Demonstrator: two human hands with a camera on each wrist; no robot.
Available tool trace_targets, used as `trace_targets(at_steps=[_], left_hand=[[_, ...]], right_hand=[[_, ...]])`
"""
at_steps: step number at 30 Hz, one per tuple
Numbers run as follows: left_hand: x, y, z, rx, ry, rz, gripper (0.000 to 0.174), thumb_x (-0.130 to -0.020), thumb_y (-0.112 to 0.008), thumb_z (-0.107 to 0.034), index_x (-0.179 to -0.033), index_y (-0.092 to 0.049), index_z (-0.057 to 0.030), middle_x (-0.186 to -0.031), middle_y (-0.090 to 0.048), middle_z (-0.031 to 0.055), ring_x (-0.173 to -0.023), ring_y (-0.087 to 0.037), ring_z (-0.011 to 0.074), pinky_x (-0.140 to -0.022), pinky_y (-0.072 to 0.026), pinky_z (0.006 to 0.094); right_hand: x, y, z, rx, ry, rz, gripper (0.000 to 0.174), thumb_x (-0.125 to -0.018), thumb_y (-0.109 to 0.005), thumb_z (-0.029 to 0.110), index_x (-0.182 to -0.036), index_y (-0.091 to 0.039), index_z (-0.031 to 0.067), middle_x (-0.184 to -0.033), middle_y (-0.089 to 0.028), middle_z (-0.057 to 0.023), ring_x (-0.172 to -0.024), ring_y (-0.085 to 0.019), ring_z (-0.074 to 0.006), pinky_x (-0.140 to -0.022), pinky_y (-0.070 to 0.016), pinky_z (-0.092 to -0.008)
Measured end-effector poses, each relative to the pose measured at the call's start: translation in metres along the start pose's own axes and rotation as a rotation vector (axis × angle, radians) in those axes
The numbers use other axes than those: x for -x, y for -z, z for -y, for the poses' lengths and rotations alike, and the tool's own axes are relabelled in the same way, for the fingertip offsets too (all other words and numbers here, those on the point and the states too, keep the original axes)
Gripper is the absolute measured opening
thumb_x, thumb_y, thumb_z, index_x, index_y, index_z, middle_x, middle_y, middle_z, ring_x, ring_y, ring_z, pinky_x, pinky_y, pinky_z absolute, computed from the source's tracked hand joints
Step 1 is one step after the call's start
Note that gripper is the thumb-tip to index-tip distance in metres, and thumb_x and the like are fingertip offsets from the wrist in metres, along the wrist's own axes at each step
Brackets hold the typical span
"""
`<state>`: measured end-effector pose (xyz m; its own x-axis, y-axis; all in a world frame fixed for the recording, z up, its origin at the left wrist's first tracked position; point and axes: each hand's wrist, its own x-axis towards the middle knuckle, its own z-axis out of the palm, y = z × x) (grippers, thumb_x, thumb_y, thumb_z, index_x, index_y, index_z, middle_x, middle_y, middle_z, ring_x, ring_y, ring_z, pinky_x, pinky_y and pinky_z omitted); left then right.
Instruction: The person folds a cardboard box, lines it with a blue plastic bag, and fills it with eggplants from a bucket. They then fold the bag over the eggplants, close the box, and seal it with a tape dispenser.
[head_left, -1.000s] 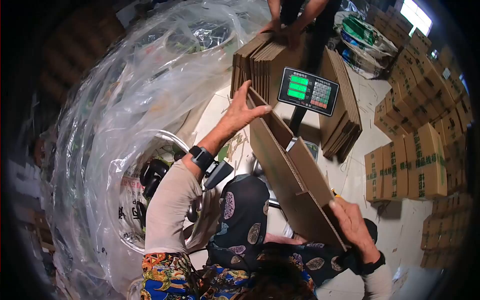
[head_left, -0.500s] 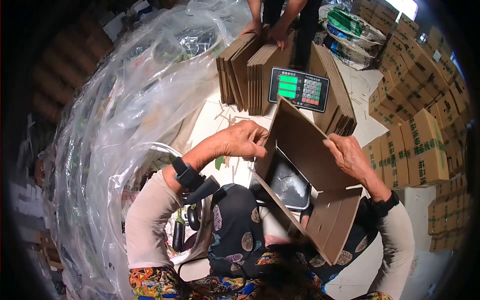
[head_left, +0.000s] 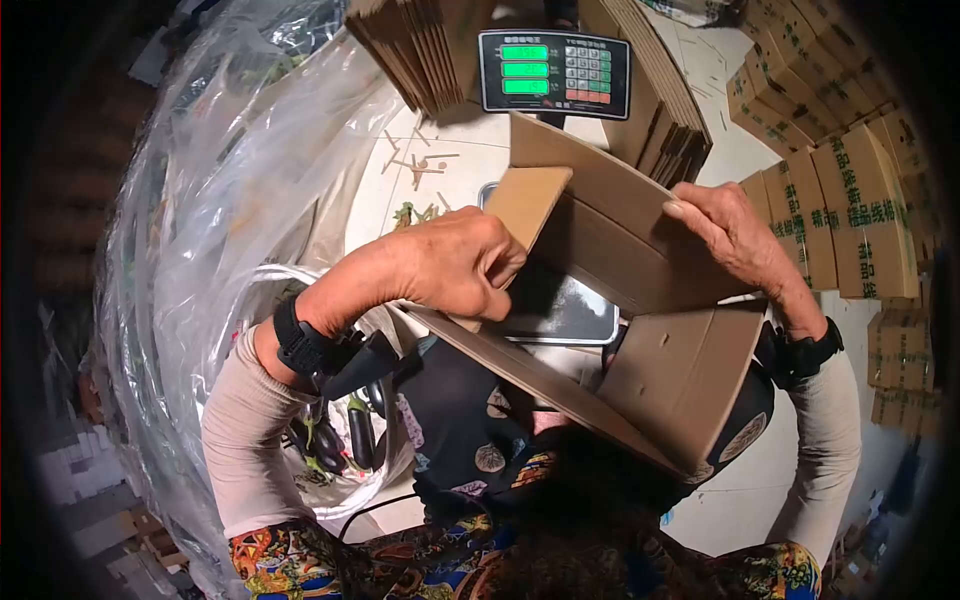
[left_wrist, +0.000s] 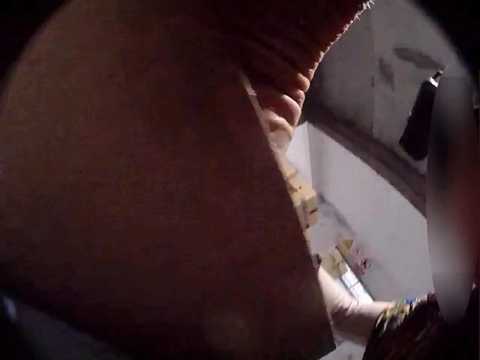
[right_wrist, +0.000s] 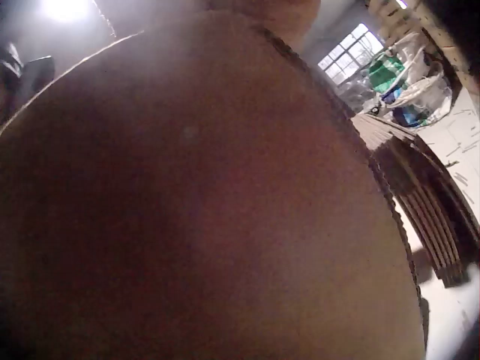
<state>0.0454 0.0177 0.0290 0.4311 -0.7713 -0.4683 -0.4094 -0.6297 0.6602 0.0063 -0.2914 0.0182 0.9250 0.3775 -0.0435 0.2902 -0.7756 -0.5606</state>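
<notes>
A cardboard box [head_left: 680,370], spread into a frame with no bottom across its middle, is held above the lap. My left hand [head_left: 455,265] grips its left side beside a raised flap [head_left: 528,200], fingers curled. At the upper right edge my right hand [head_left: 730,235] pinches the wall between thumb and fingers. Through the box shows the dark scale plate [head_left: 565,310]. Cardboard [left_wrist: 150,180] fills most of the left wrist view, with the left hand's fingers [left_wrist: 281,109] at its edge. In the right wrist view a cardboard panel [right_wrist: 225,195] hides most of the right hand.
The scale display [head_left: 555,75] stands beyond the box, between stacks of flat cardboard [head_left: 425,50]. Eggplants [head_left: 360,430] lie in a plastic-lined container at the left. Clear plastic sheeting [head_left: 200,250] covers the left side. Printed cartons [head_left: 865,215] are piled at the right.
The box has opened from nearly flat to a wide frame and a flap has come into view. My left hand moved lower and nearer. The view has tilted down, and the other person's hands are out of it.
</notes>
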Motion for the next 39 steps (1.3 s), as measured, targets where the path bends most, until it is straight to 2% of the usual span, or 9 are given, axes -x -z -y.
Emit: trace_targets(at_steps=[3, 7, 12, 16, 21, 26, 29, 35, 39], left_hand=[[-0.021, -0.030, 0.017, -0.245, -0.280, -0.090, 0.018, -0.065, -0.069, -0.013, -0.064, -0.056, -0.0010, -0.058, -0.057, 0.0139, -0.057, -0.059, 0.0285, -0.056, -0.0453, 0.0368], [-0.010, 0.004, 0.002, 0.092, 0.092, 0.072, 0.029, -0.074, -0.073, -0.021, -0.066, -0.053, -0.0011, -0.060, -0.058, 0.0134, -0.063, -0.060, 0.0356, -0.060, -0.0462, 0.0414], [-0.034, -0.016, 0.062, -0.240, -0.271, -0.200, 0.023, -0.085, -0.070, -0.017, -0.082, -0.051, -0.0041, -0.061, -0.057, 0.0027, -0.051, -0.054, 0.0096, -0.049, -0.0433, 0.0303], [-0.044, -0.004, 0.051, 0.457, 0.188, -0.001, 0.012, -0.092, -0.061, -0.014, -0.088, -0.056, -0.0038, -0.065, -0.060, 0.0022, -0.058, -0.063, 0.0087, -0.049, -0.0486, 0.0224], [-0.048, -0.011, 0.045, 0.448, 0.141, -0.060, 0.017, -0.093, -0.060, -0.017, -0.087, -0.057, -0.0014, -0.065, -0.060, 0.0023, -0.057, -0.066, 0.0116, -0.047, -0.0519, 0.0239], [-0.047, -0.016, 0.041, 0.315, 0.036, -0.114, 0.015, -0.091, -0.059, -0.015, -0.087, -0.057, -0.0002, -0.065, -0.062, 0.0053, -0.055, -0.065, 0.0127, -0.049, -0.0512, 0.0265], [-0.049, -0.019, 0.039, 0.318, 0.034, -0.152, 0.013, -0.091, -0.059, -0.012, -0.090, -0.058, 0.0004, -0.063, -0.063, 0.0062, -0.053, -0.065, 0.0143, -0.049, -0.0510, 0.0286], [-0.025, -0.029, 0.060, 0.553, -0.227, -0.438, 0.023, -0.094, -0.055, -0.018, -0.106, -0.061, 0.0013, -0.092, -0.068, 0.0093, -0.086, -0.068, 0.0177, -0.074, -0.0534, 0.0269], [0.018, -0.045, 0.064, 1.175, -0.431, -0.554, 0.080, -0.088, -0.053, -0.062, -0.132, -0.043, 0.0028, -0.129, -0.054, 0.0185, -0.121, -0.053, 0.0276, -0.098, -0.0442, 0.0404]], right_hand=[[-0.010, -0.006, 0.003, 0.104, 0.245, -0.093, 0.029, -0.094, -0.055, 0.023, -0.078, -0.055, -0.0008, -0.064, -0.048, -0.0215, -0.059, -0.047, -0.0383, -0.056, -0.0389, -0.0433], [-0.033, 0.002, 0.003, 0.126, 0.172, 0.049, 0.023, -0.093, -0.057, 0.023, -0.082, -0.057, 0.0027, -0.066, -0.053, -0.0178, -0.068, -0.052, -0.0379, -0.069, -0.0421, -0.0449], [-0.063, -0.005, 0.012, 0.244, 0.383, -0.108, 0.028, -0.094, -0.055, 0.025, -0.080, -0.055, 0.0009, -0.074, -0.055, -0.0201, -0.080, -0.054, -0.0383, -0.074, -0.0428, -0.0459], [-0.067, 0.000, -0.010, 0.256, 0.254, 0.004, 0.026, -0.093, -0.056, 0.022, -0.080, -0.057, -0.0009, -0.077, -0.059, -0.0179, -0.073, -0.058, -0.0353, -0.065, -0.0440, -0.0434], [-0.004, 0.023, -0.003, 0.130, 0.349, -0.410, 0.014, -0.089, -0.056, 0.009, -0.094, -0.065, -0.0016, -0.085, -0.065, -0.0136, -0.074, -0.063, -0.0289, -0.065, -0.0480, -0.0352], [0.037, -0.011, 0.001, 0.017, 0.442, -0.335, 0.012, -0.076, -0.054, 0.004, -0.079, -0.063, -0.0022, -0.081, -0.065, -0.0147, -0.076, -0.064, -0.0250, -0.065, -0.0470, -0.0341], [-0.001, -0.046, -0.005, -0.027, 0.485, -0.428, 0.019, -0.079, -0.061, 0.010, -0.095, -0.062, -0.0019, -0.100, -0.065, -0.0170, -0.089, -0.063, -0.0334, -0.076, -0.0494, -0.0364], [-0.049, -0.129, -0.008, 0.252, 0.643, 0.009, 0.066, -0.082, -0.068, 0.027, -0.139, -0.041, 0.0057, -0.148, -0.033, -0.0148, -0.133, -0.035, -0.0320, -0.103, -0.0354, -0.0439], [-0.047, -0.135, -0.013, 0.244, 0.625, 0.034, 0.068, -0.081, -0.070, 0.029, -0.138, -0.042, 0.0058, -0.151, -0.031, -0.0136, -0.136, -0.033, -0.0308, -0.102, -0.0367, -0.0431]])
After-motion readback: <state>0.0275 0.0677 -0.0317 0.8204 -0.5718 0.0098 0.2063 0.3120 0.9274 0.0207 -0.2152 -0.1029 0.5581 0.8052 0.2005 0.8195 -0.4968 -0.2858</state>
